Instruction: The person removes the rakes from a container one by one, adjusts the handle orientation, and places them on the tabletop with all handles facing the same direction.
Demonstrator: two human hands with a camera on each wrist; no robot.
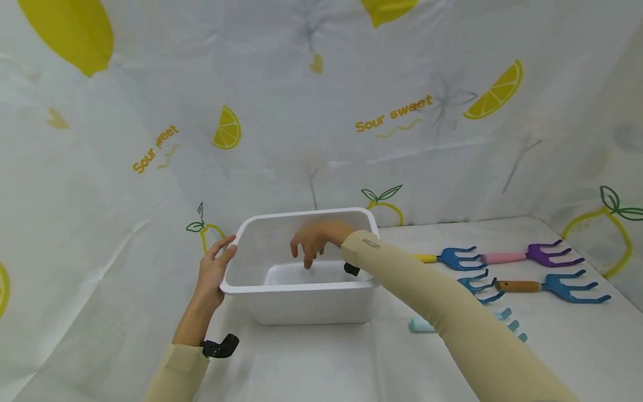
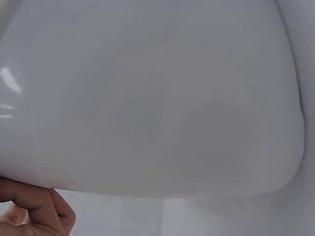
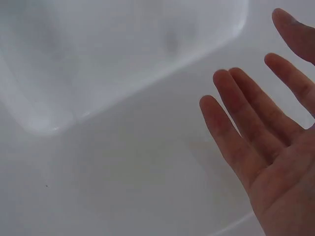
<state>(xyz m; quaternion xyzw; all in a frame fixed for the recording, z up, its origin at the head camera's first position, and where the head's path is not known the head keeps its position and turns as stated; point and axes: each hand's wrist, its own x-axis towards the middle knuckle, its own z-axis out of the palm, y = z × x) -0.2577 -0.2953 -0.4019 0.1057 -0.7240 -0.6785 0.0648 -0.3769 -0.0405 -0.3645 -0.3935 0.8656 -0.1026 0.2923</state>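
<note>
A white plastic bin (image 1: 311,307) stands tilted toward me on the white surface, its open top facing me and nothing lying inside. My left hand (image 1: 211,273) grips its left rim; in the left wrist view the fingers (image 2: 37,209) bend at the edge of the bin's smooth wall (image 2: 162,98). Inside the bin hovers my right hand (image 1: 318,237), holding nothing. Seen by the right wrist camera, its fingers (image 3: 246,115) are extended and apart from the bin's inner wall (image 3: 128,167).
Hand rakes lie right of the bin: one blue with a yellow handle (image 1: 426,258), one purple with a pink handle (image 1: 504,257), one blue with a wooden handle (image 1: 519,286), and a light-blue one (image 1: 422,325), partly hidden by my right sleeve (image 1: 442,312). A lemon-print sheet (image 1: 281,184) hangs behind.
</note>
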